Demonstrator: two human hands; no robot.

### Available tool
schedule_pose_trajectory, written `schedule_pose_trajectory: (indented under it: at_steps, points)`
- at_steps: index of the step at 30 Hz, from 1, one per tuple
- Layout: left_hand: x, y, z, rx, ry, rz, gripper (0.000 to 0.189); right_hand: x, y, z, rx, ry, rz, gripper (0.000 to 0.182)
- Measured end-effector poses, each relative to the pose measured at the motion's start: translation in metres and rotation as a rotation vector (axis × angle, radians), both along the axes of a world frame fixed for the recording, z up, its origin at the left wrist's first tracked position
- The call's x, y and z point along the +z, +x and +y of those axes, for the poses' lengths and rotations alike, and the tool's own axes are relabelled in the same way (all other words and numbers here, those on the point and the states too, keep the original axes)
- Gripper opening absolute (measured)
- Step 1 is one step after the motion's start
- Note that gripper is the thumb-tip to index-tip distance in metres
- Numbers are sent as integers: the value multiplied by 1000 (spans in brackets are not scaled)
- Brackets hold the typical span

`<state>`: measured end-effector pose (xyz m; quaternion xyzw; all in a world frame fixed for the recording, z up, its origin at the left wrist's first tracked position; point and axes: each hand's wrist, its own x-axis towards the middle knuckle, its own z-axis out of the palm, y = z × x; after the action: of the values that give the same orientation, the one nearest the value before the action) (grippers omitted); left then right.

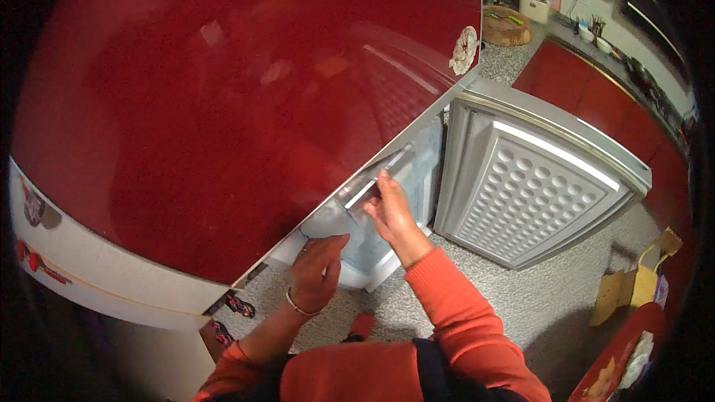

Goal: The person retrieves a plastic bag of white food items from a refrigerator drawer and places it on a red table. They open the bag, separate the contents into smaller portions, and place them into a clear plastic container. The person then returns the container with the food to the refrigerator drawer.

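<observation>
My right hand [394, 212] is at the clear plastic front [360, 194] of a freezer compartment, its fingertips on the bright top edge. Lower and to the left, my left hand [318, 268] is bent at the wrist, with a bracelet on it. Its fingers are curled near the compartment's lower left part, and whether they touch anything is hidden. The pale freezer interior [427, 162] shows between the hands and the open grey freezer door [530, 195], which has a dimpled inner panel. The glossy red upper refrigerator panel [223, 111] covers much of the view.
Speckled flooring [463, 279] lies below, with patterned slippers [240, 306] at the left. A cardboard box [628, 287] stands at right. Behind the door are red cabinets [581, 84] and a counter with a round chopping board [505, 27] and an open rice cooker [536, 3].
</observation>
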<state>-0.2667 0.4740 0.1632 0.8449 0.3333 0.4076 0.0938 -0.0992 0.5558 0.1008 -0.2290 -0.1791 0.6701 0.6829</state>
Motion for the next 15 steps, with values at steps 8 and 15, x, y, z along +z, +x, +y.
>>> schedule_pose_trajectory:
  at_steps: [8, 15]
  points:
    - [17, 20, -1, 43, -38, -41, 32, 3, 74, -101, -29, -57, -112, 40]
    - [-18, 67, 19, 97, -351, 158, 62, -21, 92, -119, 49, -164, -91, 38]
